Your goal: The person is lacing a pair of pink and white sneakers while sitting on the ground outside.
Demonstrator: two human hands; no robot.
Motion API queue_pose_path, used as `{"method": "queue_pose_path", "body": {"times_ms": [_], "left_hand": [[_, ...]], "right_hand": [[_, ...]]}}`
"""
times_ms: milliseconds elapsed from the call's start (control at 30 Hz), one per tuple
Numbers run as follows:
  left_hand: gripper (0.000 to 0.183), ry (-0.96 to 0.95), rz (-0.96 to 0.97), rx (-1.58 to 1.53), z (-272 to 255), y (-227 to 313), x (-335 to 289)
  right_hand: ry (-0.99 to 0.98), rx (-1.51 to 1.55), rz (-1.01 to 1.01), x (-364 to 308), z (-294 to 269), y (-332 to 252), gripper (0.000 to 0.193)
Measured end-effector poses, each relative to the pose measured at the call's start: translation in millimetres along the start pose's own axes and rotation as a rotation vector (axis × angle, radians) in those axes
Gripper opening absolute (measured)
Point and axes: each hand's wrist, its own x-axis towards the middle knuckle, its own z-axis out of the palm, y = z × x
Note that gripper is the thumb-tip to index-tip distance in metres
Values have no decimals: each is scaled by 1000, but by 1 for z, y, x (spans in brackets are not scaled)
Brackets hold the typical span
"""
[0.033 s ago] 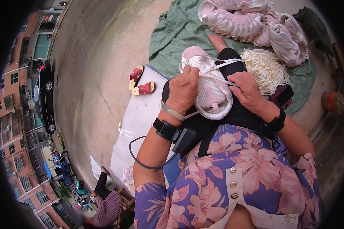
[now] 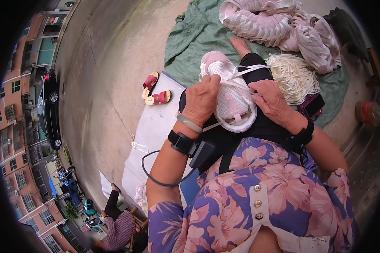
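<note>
A pink and white shoe (image 2: 232, 105) rests across my lap, its toe pointing away and its heel toward me. White shoelace (image 2: 252, 68) crosses its tongue, and one loose length trails over my dark trousers. On the shoe's left side my left hand (image 2: 203, 95) is closed, pinching the lace by the eyelets; the exact grip is partly hidden by the fingers. My right hand (image 2: 273, 99) pinches a lace strand at the shoe's right edge, thumb and forefinger together.
A heap of white laces (image 2: 294, 78) and a dark phone (image 2: 314, 105) lie right. Nested pink and white shoe uppers (image 2: 266, 29) are piled on the green cloth (image 2: 190, 42). Red sandals (image 2: 158, 98) stand left. A seated person (image 2: 119, 227) is lower left; a black car (image 2: 50, 107) is parked beyond.
My right hand has shifted slightly left, closer to the shoe's edge. My left hand has turned a little, staying at the same side of the shoe.
</note>
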Motion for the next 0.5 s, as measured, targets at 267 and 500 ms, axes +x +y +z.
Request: {"method": "queue_pose_path", "body": {"times_ms": [267, 500], "left_hand": [[13, 25, -50, 111, -2, -27, -11], [10, 448, -500, -606, 17, -22, -6]], "right_hand": [[-152, -44, 106, 15, 4, 1, 18], [-113, 48, 48, 8, -6, -8, 11]]}}
